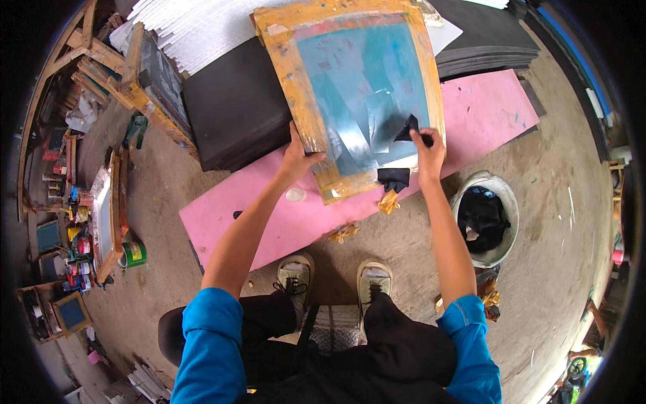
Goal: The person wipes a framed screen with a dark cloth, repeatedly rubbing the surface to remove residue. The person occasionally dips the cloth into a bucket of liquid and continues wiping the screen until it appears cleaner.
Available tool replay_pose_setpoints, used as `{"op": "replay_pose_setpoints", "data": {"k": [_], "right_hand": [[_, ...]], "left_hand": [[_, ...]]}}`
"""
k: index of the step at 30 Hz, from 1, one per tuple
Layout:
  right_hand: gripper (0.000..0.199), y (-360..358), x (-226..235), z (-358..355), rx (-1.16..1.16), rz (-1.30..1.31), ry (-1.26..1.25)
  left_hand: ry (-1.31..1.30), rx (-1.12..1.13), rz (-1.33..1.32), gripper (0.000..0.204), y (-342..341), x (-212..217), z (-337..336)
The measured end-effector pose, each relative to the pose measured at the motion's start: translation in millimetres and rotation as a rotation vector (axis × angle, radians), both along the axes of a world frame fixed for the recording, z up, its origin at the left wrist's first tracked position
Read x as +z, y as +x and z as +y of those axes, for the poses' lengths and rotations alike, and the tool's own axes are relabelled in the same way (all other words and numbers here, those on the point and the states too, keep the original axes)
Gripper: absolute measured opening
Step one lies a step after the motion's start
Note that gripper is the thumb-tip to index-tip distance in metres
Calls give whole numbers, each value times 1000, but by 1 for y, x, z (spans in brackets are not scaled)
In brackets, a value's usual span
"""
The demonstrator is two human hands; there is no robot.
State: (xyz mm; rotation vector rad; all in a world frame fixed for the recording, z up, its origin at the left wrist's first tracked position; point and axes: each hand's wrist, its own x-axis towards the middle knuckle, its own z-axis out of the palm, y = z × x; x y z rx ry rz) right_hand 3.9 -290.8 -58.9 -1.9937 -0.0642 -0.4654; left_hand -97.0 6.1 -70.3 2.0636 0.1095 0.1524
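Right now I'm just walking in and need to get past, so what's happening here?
A seated person leans a wooden screen frame on a pink board. The left hand grips the frame's lower edge; the right hand presses a black rag against the blue mesh. A bowl with more dark cloth sits at their right.

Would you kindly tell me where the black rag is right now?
In the head view, the black rag is pinched in the right hand, pressed on the lower right of the wooden-framed screen, above the pink board.

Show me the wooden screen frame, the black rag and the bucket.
wooden screen frame (291,81), head view, on its left wooden rail.
black rag (408,126), head view, on the bunched cloth above the fingers.
bucket (509,195), head view, on its right rim.
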Motion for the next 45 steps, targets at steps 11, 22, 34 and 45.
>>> {"op": "replay_pose_setpoints", "data": {"k": [11,22,34,45], "right_hand": [[24,97,50,46,-111,-375,-117],[81,-59,-55,50,458,-100,-613],[77,149,46,105,12,-422,-527],[73,101,23,76,139,-336,-687]], "left_hand": [[811,226,-381,93,40,72,-33],[1097,359,-366,61,94,63,-29],[1034,334,-350,60,98,65,-36],[1060,371,-333,60,94,69,-33]]}}
